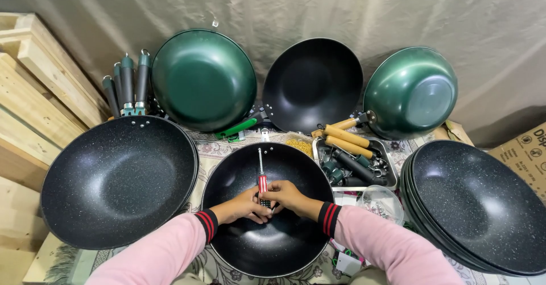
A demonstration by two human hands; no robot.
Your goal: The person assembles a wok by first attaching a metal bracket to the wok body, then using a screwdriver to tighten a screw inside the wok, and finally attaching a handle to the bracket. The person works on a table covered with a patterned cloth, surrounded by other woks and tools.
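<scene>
Right hand [286, 197]: closed round the red-and-black handle of a screwdriver [261, 177], fingers wrapped, wrist low over the pan.
Left hand [248, 207]: curled shut against the same handle from the other side, fingertips touching it just below the right hand's grip.
Screwdriver: held with its shaft pointing away from the person, tip up near two small rivets or screws [265, 148] at the far rim of the pan; whether the tip is seated in a screw head is too small to tell.
Pan in work [250, 251]: black, speckled, sits directly in front of the person on a patterned cloth [211, 147], open side up.
Doing it well, as I judge it: keep the shaft in line with the screw, press forward along it, let one hand turn and the other steady; a tilted tip could skid and mark the coating.
Tray of handles [352, 160]: just right of the pan, wooden and dark handles piled in it.
Clear tub [381, 201]: beside the tray, small metal parts inside.
Left pan [119, 180]: large, black, near the work.
Stack of pans [478, 205]: at right.
Back row: green pan [203, 79], black pan [313, 83], second green pan [410, 92], leaning against a draped sheet.
Loose green handles [126, 86]: upright, rear left.
</scene>
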